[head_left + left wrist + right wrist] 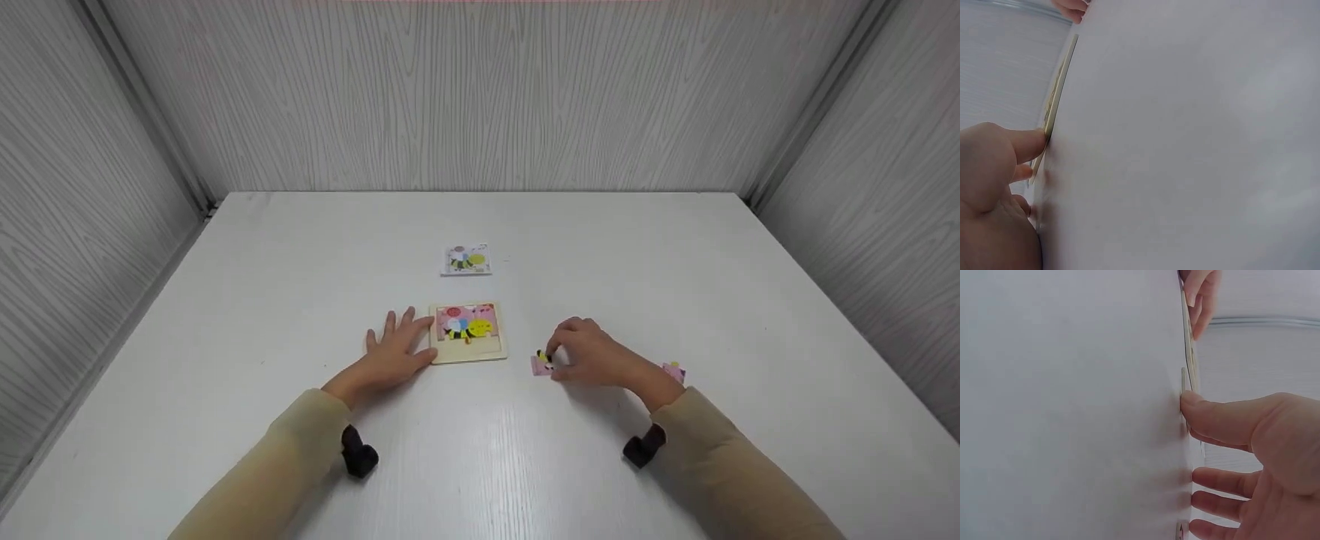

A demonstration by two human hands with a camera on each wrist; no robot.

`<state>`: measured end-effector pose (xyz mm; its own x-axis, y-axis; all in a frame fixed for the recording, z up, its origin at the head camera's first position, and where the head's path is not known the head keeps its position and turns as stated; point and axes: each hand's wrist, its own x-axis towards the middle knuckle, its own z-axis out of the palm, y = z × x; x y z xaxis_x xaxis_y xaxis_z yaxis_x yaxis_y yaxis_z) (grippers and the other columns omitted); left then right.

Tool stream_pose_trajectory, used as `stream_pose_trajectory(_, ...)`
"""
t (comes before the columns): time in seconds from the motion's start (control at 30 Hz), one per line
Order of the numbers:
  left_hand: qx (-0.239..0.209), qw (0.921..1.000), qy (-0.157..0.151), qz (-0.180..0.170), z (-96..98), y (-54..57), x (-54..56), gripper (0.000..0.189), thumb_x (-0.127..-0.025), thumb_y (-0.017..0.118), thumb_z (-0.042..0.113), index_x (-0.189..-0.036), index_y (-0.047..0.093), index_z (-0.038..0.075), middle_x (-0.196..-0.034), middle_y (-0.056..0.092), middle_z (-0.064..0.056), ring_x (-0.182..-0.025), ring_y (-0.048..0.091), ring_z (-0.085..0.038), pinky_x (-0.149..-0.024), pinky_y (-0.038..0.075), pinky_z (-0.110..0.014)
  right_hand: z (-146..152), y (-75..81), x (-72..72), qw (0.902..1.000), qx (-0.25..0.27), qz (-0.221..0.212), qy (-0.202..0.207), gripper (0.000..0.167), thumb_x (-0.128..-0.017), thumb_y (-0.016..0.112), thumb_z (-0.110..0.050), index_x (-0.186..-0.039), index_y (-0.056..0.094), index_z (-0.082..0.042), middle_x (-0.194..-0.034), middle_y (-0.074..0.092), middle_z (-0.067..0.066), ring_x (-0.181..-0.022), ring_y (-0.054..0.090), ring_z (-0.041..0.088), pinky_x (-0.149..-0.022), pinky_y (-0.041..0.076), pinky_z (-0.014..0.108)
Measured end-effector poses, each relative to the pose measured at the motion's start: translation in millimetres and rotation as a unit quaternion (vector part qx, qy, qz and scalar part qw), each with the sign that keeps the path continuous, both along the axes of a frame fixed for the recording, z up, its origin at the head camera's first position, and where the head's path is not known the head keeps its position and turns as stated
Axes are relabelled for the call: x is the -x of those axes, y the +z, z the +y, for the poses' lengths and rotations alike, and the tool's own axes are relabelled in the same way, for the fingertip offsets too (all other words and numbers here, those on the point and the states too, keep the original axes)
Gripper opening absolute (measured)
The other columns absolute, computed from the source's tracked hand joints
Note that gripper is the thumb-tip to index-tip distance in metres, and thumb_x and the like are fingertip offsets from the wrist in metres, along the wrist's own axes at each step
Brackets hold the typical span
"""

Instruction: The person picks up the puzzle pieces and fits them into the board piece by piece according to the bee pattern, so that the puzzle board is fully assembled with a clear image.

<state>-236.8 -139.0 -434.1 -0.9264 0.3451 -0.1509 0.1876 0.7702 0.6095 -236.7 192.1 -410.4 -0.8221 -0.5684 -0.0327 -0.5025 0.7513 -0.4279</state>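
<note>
A square wooden puzzle board [469,349] lies on the table, with a yellow-and-black bee picture on pink in its upper part and bare wood along its lower part. Fingers spread, my left hand [391,358] rests against the board's left side, thumb and index finger on its edge. To the board's right, my right hand [592,356] pinches a small pink puzzle piece [541,366] with yellow and black on it, between thumb and index finger. In the right wrist view this piece [1183,379] shows edge-on at the thumb tip, close over the table.
Another pink puzzle piece [674,370] lies by the right wrist, partly hidden by it. Behind the board is a flat square picture [466,260] of the same bee. Grey wood-grain panels [480,97] stand at the back and sides of the white table [337,247].
</note>
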Motion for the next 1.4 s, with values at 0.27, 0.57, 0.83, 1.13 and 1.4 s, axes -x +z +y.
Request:
stream_pose_trajectory(0.27, 0.000, 0.9999, 0.005, -0.013, -0.7, -0.9, 0.6, 0.060, -0.096, 0.047, 0.035, -0.148, 0.025, 0.014, -0.154, -0.001, -0.018, -0.138, -0.015, -0.036, -0.101, -0.014, -0.060, -1, 1.5, 2.6, 0.9999, 0.003, -0.009, 0.011, 0.021, -0.080, 0.073, -0.018, -0.098, 0.064, -0.010, -0.116, 0.051, 0.011, -0.114, 0.041, 0.033, -0.092, 0.038, 0.046)
stream_pose_trajectory(0.57, 0.003, 0.9999, 0.004, -0.013, 2.3, 1.3, 1.4, 0.058, -0.096, 0.045, 0.033, -0.148, 0.025, 0.014, -0.154, 0.000, -0.017, -0.138, -0.015, -0.036, -0.101, -0.014, -0.060, -7, 4.6, 6.3, 0.9997, 0.016, -0.017, 0.010, 0.023, -0.080, 0.074, -0.020, -0.098, 0.063, -0.011, -0.110, 0.055, 0.004, -0.109, 0.044, 0.025, -0.092, 0.039, 0.041)
stream_pose_trajectory(0.83, 0.003, 0.9999, 0.004, -0.014, 2.1, 2.4, 1.3, 0.059, -0.096, 0.045, 0.034, -0.148, 0.025, 0.015, -0.154, -0.001, -0.017, -0.138, -0.016, -0.036, -0.101, -0.014, -0.060, -16, 10.7, 5.8, 0.9990, 0.036, -0.010, 0.024, 0.020, -0.082, 0.072, -0.016, -0.099, 0.063, -0.010, -0.112, 0.055, 0.004, -0.109, 0.045, 0.025, -0.092, 0.039, 0.041)
stream_pose_trajectory(1.13, -0.004, 0.9998, 0.007, -0.018, 1.1, 1.1, -0.1, 0.060, -0.096, 0.046, 0.036, -0.148, 0.025, 0.015, -0.155, -0.002, -0.016, -0.138, -0.017, -0.034, -0.101, -0.015, -0.059, -33, 12.2, 8.4, 0.9989, 0.037, -0.023, 0.016, 0.022, -0.082, 0.072, -0.019, -0.101, 0.062, -0.012, -0.118, 0.054, 0.004, -0.114, 0.044, 0.023, -0.097, 0.037, 0.039)
stream_pose_trajectory(1.4, -0.001, 0.9999, 0.009, -0.008, 0.6, 0.5, -0.4, 0.058, -0.096, 0.046, 0.036, -0.147, 0.027, 0.016, -0.155, 0.000, -0.016, -0.138, -0.015, -0.035, -0.102, -0.014, -0.060, -60, 15.1, 13.8, 0.9986, 0.020, -0.048, -0.008, 0.022, -0.083, 0.071, -0.023, -0.103, 0.063, -0.017, -0.120, 0.052, 0.001, -0.113, 0.042, 0.019, -0.099, 0.037, 0.035)
